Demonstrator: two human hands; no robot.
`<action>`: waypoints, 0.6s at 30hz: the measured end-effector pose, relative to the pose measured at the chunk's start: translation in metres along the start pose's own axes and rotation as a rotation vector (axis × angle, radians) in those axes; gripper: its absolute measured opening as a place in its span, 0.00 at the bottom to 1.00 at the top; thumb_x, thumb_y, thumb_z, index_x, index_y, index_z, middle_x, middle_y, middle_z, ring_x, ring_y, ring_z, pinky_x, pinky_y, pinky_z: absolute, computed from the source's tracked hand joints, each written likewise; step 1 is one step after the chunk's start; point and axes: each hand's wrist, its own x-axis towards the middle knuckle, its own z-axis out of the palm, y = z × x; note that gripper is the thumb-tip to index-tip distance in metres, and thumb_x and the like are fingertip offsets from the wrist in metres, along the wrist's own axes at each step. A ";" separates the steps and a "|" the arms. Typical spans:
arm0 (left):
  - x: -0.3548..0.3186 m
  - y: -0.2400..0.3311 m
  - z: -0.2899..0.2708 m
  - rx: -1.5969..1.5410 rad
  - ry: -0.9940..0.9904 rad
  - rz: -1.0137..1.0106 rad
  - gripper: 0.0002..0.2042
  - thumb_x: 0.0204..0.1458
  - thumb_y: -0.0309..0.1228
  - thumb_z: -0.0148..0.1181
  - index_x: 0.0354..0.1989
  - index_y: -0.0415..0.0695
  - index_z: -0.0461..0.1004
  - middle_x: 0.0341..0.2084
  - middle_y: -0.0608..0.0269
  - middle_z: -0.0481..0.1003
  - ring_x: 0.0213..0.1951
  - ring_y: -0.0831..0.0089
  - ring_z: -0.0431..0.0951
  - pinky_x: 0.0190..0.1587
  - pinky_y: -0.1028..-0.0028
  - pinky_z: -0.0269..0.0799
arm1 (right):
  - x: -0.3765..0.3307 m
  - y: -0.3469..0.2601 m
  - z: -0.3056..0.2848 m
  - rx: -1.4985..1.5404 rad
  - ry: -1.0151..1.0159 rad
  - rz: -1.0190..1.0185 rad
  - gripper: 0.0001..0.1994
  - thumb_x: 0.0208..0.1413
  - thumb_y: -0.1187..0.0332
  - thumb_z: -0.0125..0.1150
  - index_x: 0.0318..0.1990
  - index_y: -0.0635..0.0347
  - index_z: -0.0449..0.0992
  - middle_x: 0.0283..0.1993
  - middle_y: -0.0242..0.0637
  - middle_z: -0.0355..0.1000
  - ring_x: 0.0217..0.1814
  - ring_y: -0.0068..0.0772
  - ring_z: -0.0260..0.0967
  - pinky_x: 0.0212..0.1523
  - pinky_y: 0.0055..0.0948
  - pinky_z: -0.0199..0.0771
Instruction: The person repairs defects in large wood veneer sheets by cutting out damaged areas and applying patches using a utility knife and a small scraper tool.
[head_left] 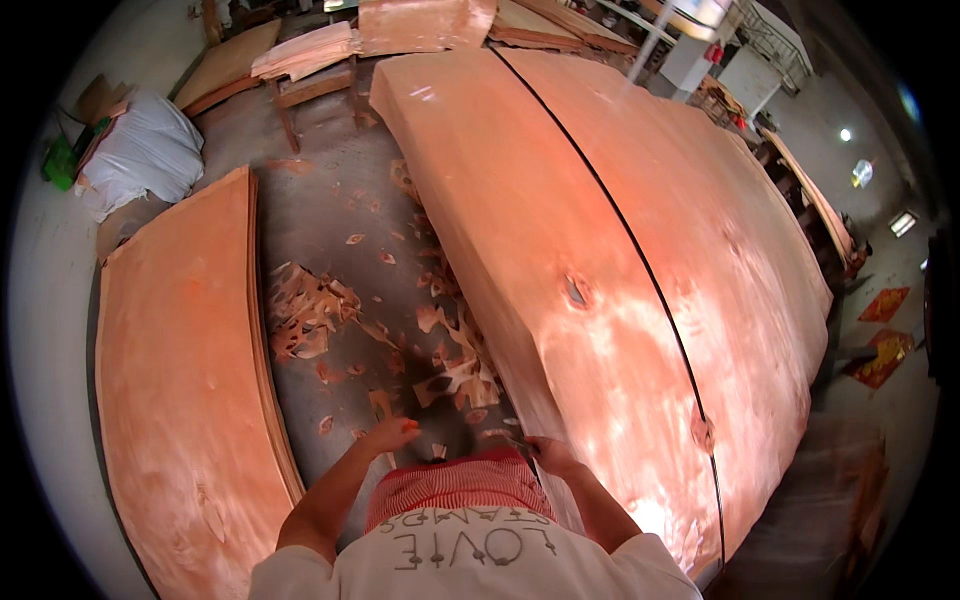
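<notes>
Workshop interior with a grey floor [330, 215]. A pale wall [50, 330] rises at left; a duller grey wall [875, 265] at right carries two red, gold-patterned paper decorations [885, 304]. Toward the back stand a wooden table [287, 125], a white pillar [690, 66] and a stair railing [778, 38].

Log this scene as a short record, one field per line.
Left hand: left hand, over the floor, an orange spot at its fingertips, unclear what
Right hand: right hand, at the near left edge of the right stack; grip unclear
Right stack: broad pale-orange sheets, a dark line running lengthwise
Left stack: narrower left stack, similar colour
Floor: scraps between the stacks
Far left: white plastic
</notes>
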 end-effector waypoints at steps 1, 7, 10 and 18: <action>0.009 0.008 -0.021 -0.068 0.022 0.028 0.22 0.51 0.46 0.51 0.49 0.44 0.70 0.39 0.55 0.74 0.41 0.64 0.75 0.44 0.70 0.69 | 0.025 -0.010 -0.005 -0.010 -0.040 0.021 0.16 0.54 0.61 0.48 0.50 0.49 0.71 0.43 0.42 0.72 0.45 0.45 0.69 0.46 0.37 0.68; 0.080 -0.014 -0.162 -0.123 0.179 0.087 0.18 0.53 0.41 0.49 0.49 0.46 0.70 0.36 0.54 0.75 0.39 0.60 0.75 0.41 0.69 0.69 | 0.211 -0.062 -0.042 -0.130 -0.203 -0.092 0.15 0.56 0.58 0.45 0.48 0.44 0.71 0.41 0.41 0.73 0.45 0.45 0.69 0.43 0.38 0.67; 0.119 -0.049 -0.244 -0.081 0.288 0.132 0.18 0.53 0.41 0.50 0.49 0.46 0.70 0.37 0.56 0.75 0.38 0.64 0.75 0.41 0.70 0.68 | 0.322 -0.078 -0.060 -0.140 -0.226 -0.113 0.15 0.56 0.57 0.45 0.48 0.45 0.71 0.39 0.42 0.73 0.44 0.46 0.69 0.42 0.39 0.67; 0.055 -0.295 -0.295 -0.284 0.728 -0.609 0.14 0.48 0.40 0.50 0.30 0.44 0.76 0.30 0.51 0.76 0.36 0.53 0.75 0.39 0.58 0.69 | 0.578 -0.243 -0.154 -0.317 -0.338 -0.354 0.14 0.55 0.57 0.46 0.46 0.48 0.70 0.38 0.44 0.72 0.42 0.49 0.69 0.39 0.42 0.67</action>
